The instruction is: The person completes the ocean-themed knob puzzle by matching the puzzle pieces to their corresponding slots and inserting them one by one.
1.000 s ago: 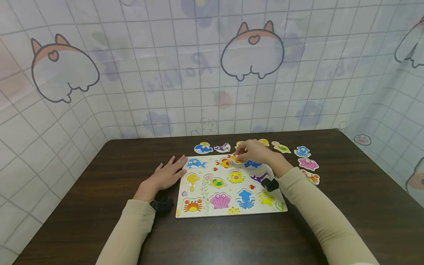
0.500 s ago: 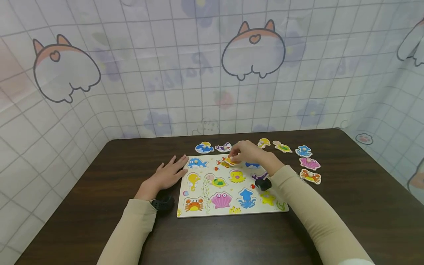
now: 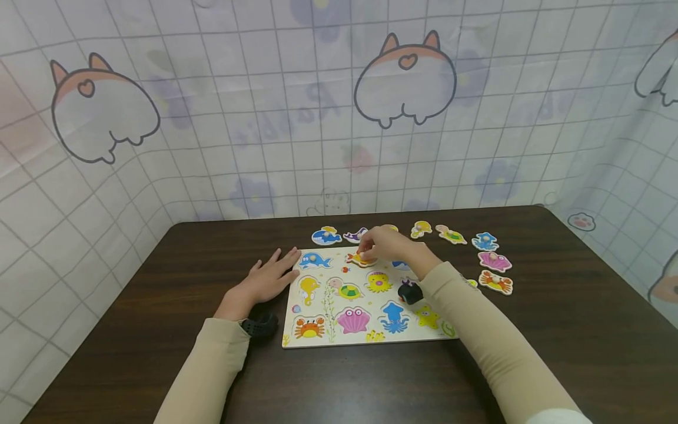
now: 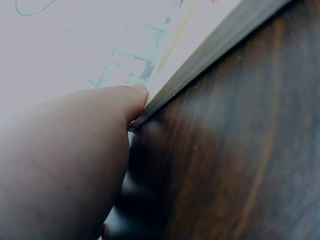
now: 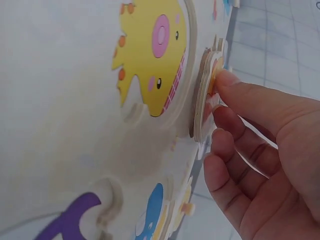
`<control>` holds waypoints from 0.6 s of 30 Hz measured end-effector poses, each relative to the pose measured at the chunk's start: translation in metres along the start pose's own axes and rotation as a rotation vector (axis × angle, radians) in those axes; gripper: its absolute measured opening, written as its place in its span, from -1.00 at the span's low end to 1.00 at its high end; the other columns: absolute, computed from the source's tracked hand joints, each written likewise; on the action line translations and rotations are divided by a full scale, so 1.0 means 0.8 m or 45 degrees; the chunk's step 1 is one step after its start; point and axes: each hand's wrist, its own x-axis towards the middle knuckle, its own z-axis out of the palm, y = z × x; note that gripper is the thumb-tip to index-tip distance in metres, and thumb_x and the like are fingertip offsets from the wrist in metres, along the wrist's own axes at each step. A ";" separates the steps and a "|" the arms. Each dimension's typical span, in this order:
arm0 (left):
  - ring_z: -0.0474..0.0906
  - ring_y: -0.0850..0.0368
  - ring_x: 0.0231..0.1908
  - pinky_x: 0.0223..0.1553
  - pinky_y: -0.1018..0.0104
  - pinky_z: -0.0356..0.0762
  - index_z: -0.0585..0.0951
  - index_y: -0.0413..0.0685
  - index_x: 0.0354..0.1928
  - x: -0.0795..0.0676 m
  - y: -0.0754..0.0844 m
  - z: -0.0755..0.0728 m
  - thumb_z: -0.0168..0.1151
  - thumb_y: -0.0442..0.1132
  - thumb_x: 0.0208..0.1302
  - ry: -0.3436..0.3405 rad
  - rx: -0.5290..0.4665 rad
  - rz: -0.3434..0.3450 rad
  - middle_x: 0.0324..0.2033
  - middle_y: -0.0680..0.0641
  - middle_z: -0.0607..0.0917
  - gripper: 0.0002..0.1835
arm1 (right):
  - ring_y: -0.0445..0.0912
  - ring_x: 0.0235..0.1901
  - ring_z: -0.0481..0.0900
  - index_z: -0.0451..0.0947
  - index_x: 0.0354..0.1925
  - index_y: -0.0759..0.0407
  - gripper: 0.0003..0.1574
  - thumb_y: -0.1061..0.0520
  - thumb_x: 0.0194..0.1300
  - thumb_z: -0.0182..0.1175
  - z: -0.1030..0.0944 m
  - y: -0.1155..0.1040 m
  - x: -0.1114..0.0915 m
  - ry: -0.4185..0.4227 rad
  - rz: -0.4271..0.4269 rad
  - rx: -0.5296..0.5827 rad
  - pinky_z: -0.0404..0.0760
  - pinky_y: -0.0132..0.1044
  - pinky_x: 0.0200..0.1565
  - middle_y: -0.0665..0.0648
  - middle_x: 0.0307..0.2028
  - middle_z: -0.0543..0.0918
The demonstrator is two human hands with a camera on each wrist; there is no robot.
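My right hand [image 3: 389, 246] pinches an orange-and-yellow fish puzzle piece [image 3: 358, 261] between thumb and fingers. The piece overlaps the fish picture near the top of the white puzzle board [image 3: 339, 342]. In the right wrist view the wooden fish piece [image 5: 201, 102] stands close against the board's face, beside the printed yellow octopus [image 5: 155, 47]. My left hand [image 3: 265, 281] lies with straight, spread fingers at the board's upper left edge. The left wrist view shows its thumb [image 4: 131, 100] touching that edge. A blue whale piece [image 3: 315, 260] with a knob sits in the top left recess.
Beyond the board lie a blue whale piece [image 3: 326, 237], a purple piece [image 3: 354, 236], a yellow piece [image 3: 421, 229] and a turtle piece [image 3: 451, 234]. Right of it are a squid [image 3: 484, 241], a pink shell [image 3: 495, 261] and a crab [image 3: 496, 282]. A patterned wall sheet stands behind the dark table.
My right hand has carried the fish piece left and slightly nearer, from the right side of the fish picture onto it. The left hand stays at the board's edge.
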 end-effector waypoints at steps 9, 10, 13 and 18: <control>-0.26 -0.27 0.58 0.41 -0.46 -0.37 0.01 0.01 0.66 0.000 -0.001 0.000 -0.12 0.04 0.66 -0.006 0.002 0.006 0.62 -0.10 -0.02 -0.31 | -0.10 -0.32 0.49 0.70 -0.23 0.11 -0.94 0.14 0.42 0.34 0.005 0.002 0.006 -0.017 0.021 -0.015 0.48 -0.29 -0.21 0.03 -0.37 0.60; -0.26 -0.27 0.58 0.42 -0.46 -0.37 0.01 0.01 0.66 0.000 -0.001 0.000 -0.12 0.05 0.66 -0.007 0.004 0.004 0.62 -0.10 -0.02 -0.31 | -0.10 -0.31 0.49 0.70 -0.23 0.11 -0.94 0.14 0.42 0.34 0.006 0.001 0.006 -0.018 0.019 -0.013 0.47 -0.29 -0.20 0.02 -0.37 0.60; -0.27 -0.27 0.58 0.42 -0.45 -0.37 0.01 0.02 0.66 0.001 -0.002 0.001 -0.12 0.05 0.66 -0.008 0.004 0.002 0.62 -0.10 -0.02 -0.31 | -0.10 -0.30 0.49 0.70 -0.23 0.11 -0.94 0.15 0.42 0.34 0.006 -0.001 0.006 -0.020 0.020 -0.011 0.48 -0.28 -0.19 0.02 -0.38 0.59; -0.27 -0.26 0.58 0.42 -0.45 -0.37 0.01 0.02 0.66 0.000 -0.002 0.001 -0.12 0.06 0.66 -0.004 -0.001 0.001 0.62 -0.10 -0.03 -0.31 | -0.09 -0.28 0.49 0.71 -0.21 0.11 -0.95 0.15 0.42 0.34 0.005 -0.001 0.006 -0.022 0.029 -0.011 0.48 -0.28 -0.18 0.03 -0.36 0.59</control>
